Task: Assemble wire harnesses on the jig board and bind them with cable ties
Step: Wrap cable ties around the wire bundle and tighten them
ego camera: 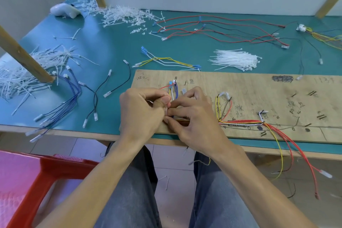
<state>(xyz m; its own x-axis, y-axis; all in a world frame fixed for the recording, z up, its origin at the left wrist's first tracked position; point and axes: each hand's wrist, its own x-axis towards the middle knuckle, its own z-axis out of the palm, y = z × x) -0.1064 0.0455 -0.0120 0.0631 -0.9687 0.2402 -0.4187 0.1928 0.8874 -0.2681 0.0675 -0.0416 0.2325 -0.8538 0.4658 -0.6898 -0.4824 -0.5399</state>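
The jig board (277, 98) is lying flat on the green mat (111, 46), with its long axis running left to right along the near edge of the table. The wire bundle (240, 123) is running the same way along the near side of the board. It is extending from the hands to a branch point, where red and yellow wires are dropping over the table edge. At the left end, short wire ends with terminals (173, 84) are pointing away from the person.

The cable tie (167, 112) is sitting crosswise to the bundle, showing as a short white strip between the two thumbs.

The left hand (140, 111) is curling its fingers, with thumb and forefinger pinching the cable tie. The right hand (196, 116) is closing thumb and forefinger on the wire bundle just beside the tie, its other fingers bending loosely over the board. The two hands are touching.

Spare ties (235, 59), red and black wires (222, 28), blue wires (72, 96) and cut tie ends (120, 13) are lying on the mat. A red stool (46, 172) is standing at the lower left.
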